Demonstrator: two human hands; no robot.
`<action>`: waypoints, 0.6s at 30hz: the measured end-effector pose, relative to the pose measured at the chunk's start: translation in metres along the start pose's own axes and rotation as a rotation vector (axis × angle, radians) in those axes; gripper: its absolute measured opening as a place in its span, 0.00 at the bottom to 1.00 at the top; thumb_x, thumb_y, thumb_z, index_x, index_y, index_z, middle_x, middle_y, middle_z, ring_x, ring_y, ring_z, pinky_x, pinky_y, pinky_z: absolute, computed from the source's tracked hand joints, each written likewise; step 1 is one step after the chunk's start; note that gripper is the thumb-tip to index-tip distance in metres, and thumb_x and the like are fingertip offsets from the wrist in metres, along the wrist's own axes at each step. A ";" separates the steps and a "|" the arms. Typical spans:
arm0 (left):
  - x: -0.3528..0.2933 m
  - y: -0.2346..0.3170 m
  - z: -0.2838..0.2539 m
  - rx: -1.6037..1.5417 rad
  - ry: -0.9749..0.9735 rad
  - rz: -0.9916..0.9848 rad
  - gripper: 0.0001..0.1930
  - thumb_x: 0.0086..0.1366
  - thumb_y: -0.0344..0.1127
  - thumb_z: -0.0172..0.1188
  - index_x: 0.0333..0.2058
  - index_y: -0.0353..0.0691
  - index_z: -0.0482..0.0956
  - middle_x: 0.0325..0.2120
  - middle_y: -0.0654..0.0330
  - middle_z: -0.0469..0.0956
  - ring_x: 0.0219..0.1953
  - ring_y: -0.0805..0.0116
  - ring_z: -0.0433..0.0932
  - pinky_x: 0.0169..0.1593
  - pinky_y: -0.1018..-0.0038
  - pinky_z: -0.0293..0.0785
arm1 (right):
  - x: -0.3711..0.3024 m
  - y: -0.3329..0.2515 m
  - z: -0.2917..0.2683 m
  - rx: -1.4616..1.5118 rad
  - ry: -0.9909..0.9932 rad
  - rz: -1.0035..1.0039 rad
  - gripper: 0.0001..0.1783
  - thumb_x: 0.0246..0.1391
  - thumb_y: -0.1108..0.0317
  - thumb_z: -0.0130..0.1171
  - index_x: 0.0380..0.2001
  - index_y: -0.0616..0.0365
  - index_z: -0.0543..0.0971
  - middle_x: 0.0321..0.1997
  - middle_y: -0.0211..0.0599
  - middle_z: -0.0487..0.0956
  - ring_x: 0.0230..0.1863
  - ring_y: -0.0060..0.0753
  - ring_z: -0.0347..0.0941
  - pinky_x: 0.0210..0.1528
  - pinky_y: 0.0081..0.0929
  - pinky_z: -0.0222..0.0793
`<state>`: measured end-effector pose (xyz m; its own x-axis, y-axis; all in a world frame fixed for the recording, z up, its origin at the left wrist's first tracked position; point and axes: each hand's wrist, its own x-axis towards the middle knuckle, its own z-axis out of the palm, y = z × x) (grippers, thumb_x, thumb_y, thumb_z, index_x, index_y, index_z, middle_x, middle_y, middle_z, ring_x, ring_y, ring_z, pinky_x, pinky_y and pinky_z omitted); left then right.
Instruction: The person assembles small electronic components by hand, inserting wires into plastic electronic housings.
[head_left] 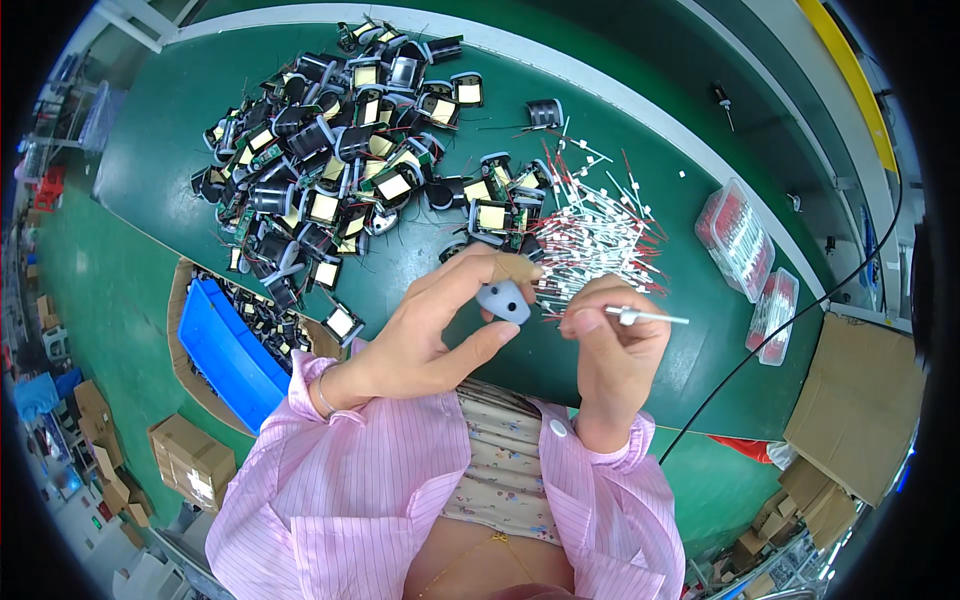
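My left hand (430, 330) is closed around a small grey plastic housing (503, 301) with two dark round holes facing up, gripping it between thumb and fingers. My right hand (622, 350) pinches a thin white stick-like part (648, 316) with a small collar, its free end pointing right. Just beyond my hands lies a loose heap of thin red and white stick-like parts (600, 235). To its left spreads a large pile of black curved units (330, 150) with pale yellow pads, green circuit boards and fine wires.
Two clear plastic boxes (735, 240) of red and white parts stand on the right of the green table (160, 150). A black cable (770, 340) crosses the right side. At the left, a blue tray (225, 350) rests in a cardboard box (180, 290). More cartons (192, 460) sit lower left.
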<state>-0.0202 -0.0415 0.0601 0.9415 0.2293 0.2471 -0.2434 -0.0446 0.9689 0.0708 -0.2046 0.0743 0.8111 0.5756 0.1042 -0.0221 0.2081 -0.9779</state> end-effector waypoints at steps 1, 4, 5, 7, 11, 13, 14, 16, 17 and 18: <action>-0.002 -0.001 0.002 0.001 -0.001 -0.001 0.19 0.53 0.24 0.64 0.45 0.30 0.74 0.37 0.54 0.74 0.36 0.66 0.75 0.36 0.74 0.71 | 0.001 -0.002 0.002 0.170 0.037 0.058 0.03 0.48 0.81 0.62 0.28 0.69 0.79 0.29 0.44 0.79 0.30 0.28 0.75 0.34 0.23 0.71; -0.007 -0.004 0.006 -0.112 0.073 -0.109 0.24 0.55 0.26 0.64 0.52 0.31 0.70 0.40 0.54 0.75 0.39 0.65 0.75 0.38 0.74 0.71 | 0.002 0.000 0.002 0.382 0.004 0.104 0.03 0.53 0.79 0.58 0.31 0.70 0.77 0.32 0.47 0.79 0.33 0.33 0.76 0.38 0.27 0.74; -0.006 -0.007 0.004 -0.081 0.037 -0.083 0.27 0.55 0.27 0.64 0.54 0.31 0.68 0.41 0.53 0.75 0.41 0.64 0.75 0.40 0.74 0.72 | 0.001 -0.001 0.006 0.408 -0.002 0.112 0.03 0.53 0.80 0.58 0.32 0.70 0.77 0.33 0.47 0.79 0.34 0.34 0.76 0.38 0.28 0.74; -0.004 -0.007 0.005 -0.051 0.000 -0.056 0.30 0.56 0.29 0.65 0.57 0.32 0.65 0.42 0.53 0.75 0.42 0.63 0.74 0.41 0.75 0.72 | 0.001 -0.001 0.011 0.432 -0.008 0.118 0.04 0.54 0.80 0.57 0.33 0.70 0.77 0.33 0.47 0.79 0.35 0.34 0.76 0.39 0.28 0.74; 0.003 -0.001 0.006 0.133 -0.055 -0.034 0.37 0.56 0.30 0.66 0.61 0.31 0.59 0.46 0.53 0.71 0.45 0.64 0.72 0.48 0.73 0.69 | -0.005 0.002 0.013 0.466 -0.071 0.166 0.04 0.54 0.81 0.56 0.34 0.70 0.76 0.34 0.48 0.79 0.37 0.35 0.77 0.42 0.29 0.74; 0.003 -0.005 0.005 0.180 -0.093 0.032 0.37 0.56 0.31 0.65 0.62 0.32 0.58 0.45 0.52 0.70 0.41 0.60 0.72 0.43 0.73 0.70 | -0.006 0.001 0.012 0.477 -0.118 0.209 0.03 0.56 0.79 0.55 0.32 0.71 0.76 0.34 0.48 0.79 0.36 0.35 0.77 0.41 0.29 0.74; 0.002 -0.003 0.001 0.180 -0.093 0.032 0.37 0.56 0.31 0.65 0.62 0.32 0.58 0.45 0.52 0.70 0.41 0.60 0.72 0.43 0.73 0.70 | -0.005 -0.001 0.011 0.477 -0.117 0.209 0.03 0.56 0.79 0.55 0.32 0.71 0.76 0.34 0.48 0.79 0.36 0.35 0.77 0.41 0.29 0.74; -0.001 -0.001 -0.010 0.050 -0.212 -0.170 0.37 0.57 0.33 0.65 0.62 0.32 0.58 0.45 0.52 0.70 0.44 0.59 0.71 0.47 0.70 0.68 | -0.002 -0.003 0.008 0.587 -0.039 0.141 0.04 0.56 0.78 0.54 0.32 0.70 0.75 0.34 0.48 0.79 0.35 0.35 0.77 0.42 0.28 0.74; -0.003 -0.001 -0.009 -0.100 -0.182 -0.253 0.35 0.58 0.36 0.64 0.61 0.30 0.59 0.41 0.54 0.69 0.44 0.61 0.70 0.51 0.69 0.65 | -0.001 -0.002 0.007 0.551 -0.045 0.112 0.04 0.56 0.77 0.55 0.33 0.69 0.75 0.34 0.50 0.79 0.34 0.37 0.77 0.41 0.30 0.74; -0.003 -0.003 -0.006 -0.101 -0.180 -0.254 0.35 0.58 0.36 0.64 0.61 0.30 0.59 0.41 0.54 0.69 0.44 0.61 0.70 0.51 0.69 0.65 | -0.001 -0.001 0.009 0.550 -0.046 0.114 0.04 0.56 0.77 0.55 0.33 0.69 0.75 0.34 0.50 0.79 0.34 0.37 0.77 0.41 0.30 0.74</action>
<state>-0.0233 -0.0360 0.0563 0.9990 0.0452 0.0051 -0.0092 0.0905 0.9959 0.0653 -0.1983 0.0764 0.7594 0.6502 0.0230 -0.4201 0.5170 -0.7458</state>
